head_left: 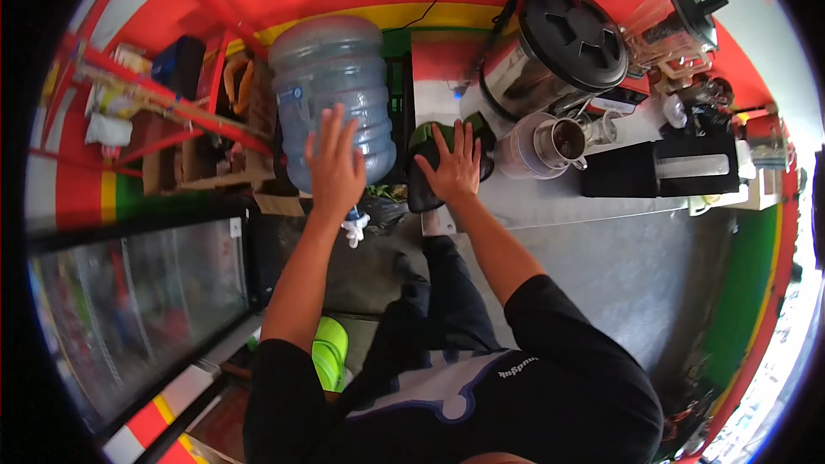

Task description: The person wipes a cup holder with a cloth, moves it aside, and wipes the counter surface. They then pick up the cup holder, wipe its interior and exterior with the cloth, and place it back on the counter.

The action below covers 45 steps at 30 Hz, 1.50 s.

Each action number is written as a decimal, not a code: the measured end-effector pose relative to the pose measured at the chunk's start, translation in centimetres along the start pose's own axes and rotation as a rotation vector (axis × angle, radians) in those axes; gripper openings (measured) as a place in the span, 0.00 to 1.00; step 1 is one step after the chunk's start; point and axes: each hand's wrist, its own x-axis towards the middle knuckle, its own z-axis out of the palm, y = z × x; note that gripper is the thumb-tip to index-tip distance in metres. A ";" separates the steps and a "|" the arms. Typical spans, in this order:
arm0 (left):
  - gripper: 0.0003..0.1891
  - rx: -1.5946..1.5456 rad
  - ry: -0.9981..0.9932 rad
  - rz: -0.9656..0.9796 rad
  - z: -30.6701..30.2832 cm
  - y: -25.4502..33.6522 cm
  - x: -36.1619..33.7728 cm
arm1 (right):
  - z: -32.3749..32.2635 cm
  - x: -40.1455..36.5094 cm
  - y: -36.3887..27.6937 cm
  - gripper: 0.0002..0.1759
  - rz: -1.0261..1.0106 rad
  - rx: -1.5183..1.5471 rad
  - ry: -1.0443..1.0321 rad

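Observation:
My left hand [335,163] is open, fingers spread, in front of a large blue-tinted water jug [331,56]; it overlaps the jug's lower part in this view. A white tap [355,228] shows just below that wrist. Palm down and fingers fanned out, my right hand [453,163] rests on a dark black-and-green item [423,192] at the left end of the metal-topped table [541,206]. My palm hides much of that item, and I cannot tell its kind.
On the table stand a big steel container with a black lid [571,39], a steel pitcher [563,142], a black box-like item [619,170] and a blender [675,30]. A glass-door fridge [146,301] is at left, with a lime-green container [329,352] near my legs.

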 end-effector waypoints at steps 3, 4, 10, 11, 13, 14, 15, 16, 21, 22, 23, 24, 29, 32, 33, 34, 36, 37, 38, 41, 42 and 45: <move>0.34 0.114 0.034 -0.043 -0.7 -3.0 3.5 | 1.2 6.8 0.3 0.43 0.000 -0.051 -0.035; 0.35 0.170 0.026 -0.070 -0.6 -3.7 4.0 | 1.8 9.2 0.3 0.42 0.002 -0.042 0.002; 0.39 0.143 -0.009 -0.126 2.3 -4.9 3.8 | 3.9 15.3 -0.1 0.38 -0.006 -0.032 0.208; 0.39 0.132 0.002 -0.130 2.2 -4.9 3.8 | 3.9 14.4 0.0 0.38 -0.008 -0.034 0.200; 0.38 0.130 0.005 -0.125 2.1 -4.9 3.7 | 3.3 11.6 0.4 0.37 -0.095 -0.058 0.142; 0.37 0.131 0.004 -0.112 2.0 -4.9 3.7 | 2.6 9.3 0.4 0.38 -0.113 -0.019 0.100; 0.37 0.122 0.009 -0.117 2.0 -4.9 3.6 | 1.9 6.6 0.4 0.37 -0.147 -0.020 0.072; 0.37 0.095 0.024 -0.119 2.0 -4.9 3.6 | 1.1 4.0 0.4 0.37 -0.180 -0.022 0.044; 0.38 0.043 0.038 -0.104 2.0 -5.1 3.4 | -1.5 -4.1 1.7 0.37 -0.192 0.005 -0.143; 0.38 0.057 0.043 -0.107 2.1 -5.2 3.4 | -1.5 -3.8 1.6 0.37 -0.198 -0.021 -0.131; 0.38 0.070 0.050 -0.103 2.2 -5.2 3.6 | -1.2 -3.0 1.6 0.37 -0.173 -0.028 -0.123; 0.38 0.063 0.049 -0.106 2.3 -5.1 3.7 | -0.9 -1.7 1.4 0.36 -0.142 -0.043 -0.092; 0.38 0.075 0.039 -0.095 2.5 -5.2 3.6 | 2.7 9.6 1.3 0.36 -0.068 -0.071 0.038; 0.38 0.064 0.014 -0.110 2.4 -5.3 3.8 | 3.1 16.6 0.5 0.37 -0.004 -0.034 0.055; 0.38 0.075 0.027 -0.109 2.3 -5.3 3.8 | 3.4 18.7 0.1 0.37 -0.013 -0.026 0.067; 0.38 0.076 0.020 -0.113 2.3 -5.2 3.8 | 3.6 20.4 -0.4 0.37 0.022 -0.056 0.084; 0.38 0.076 0.012 -0.128 2.4 -5.2 4.0 | 4.3 22.7 -0.9 0.37 0.045 -0.086 0.157; 0.38 0.073 0.004 -0.130 2.3 -5.2 4.0 | 4.7 22.7 -0.8 0.37 0.036 -0.089 0.153; 0.38 0.067 -0.005 -0.134 2.2 -5.2 4.0 | 5.0 22.4 -0.6 0.38 -0.005 -0.063 0.180; 0.38 0.045 -0.006 -0.144 1.8 -4.9 4.1 | 4.1 18.4 -0.2 0.38 -0.104 -0.004 0.143; 0.38 0.039 0.002 -0.157 1.8 -5.0 3.9 | 3.7 16.0 -0.1 0.39 -0.151 0.041 0.084; 0.38 0.032 0.016 -0.151 1.9 -5.2 4.0 | 2.8 10.4 0.1 0.38 -0.069 -0.027 0.077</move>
